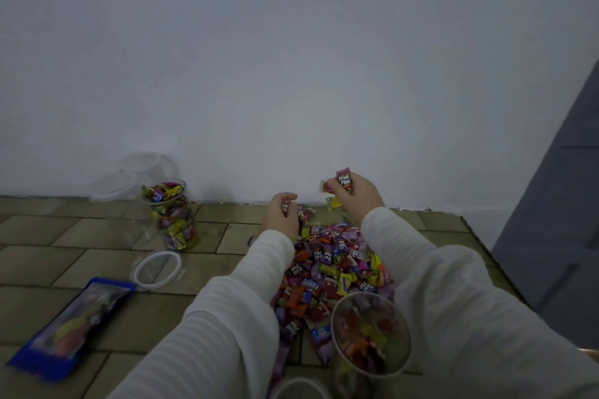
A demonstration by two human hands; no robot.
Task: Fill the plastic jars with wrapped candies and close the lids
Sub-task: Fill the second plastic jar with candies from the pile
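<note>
At lower centre, a clear plastic jar (371,333) is standing open and part-filled beside the heap of multicoloured wrapped candies (330,269) on the tiled floor. Beyond, the left hand (281,214) is curling around a few candies; the right hand (355,192) is gripping a bunch. Risk: loosely held pieces spilling short of the jar. At far left, a second filled jar (173,214) is standing unlidded; blur is obscuring the loose lids.

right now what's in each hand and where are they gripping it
Right hand pinches a few wrapped candies by their lower ends. Left hand curls round more candies, mostly hidden.
</note>
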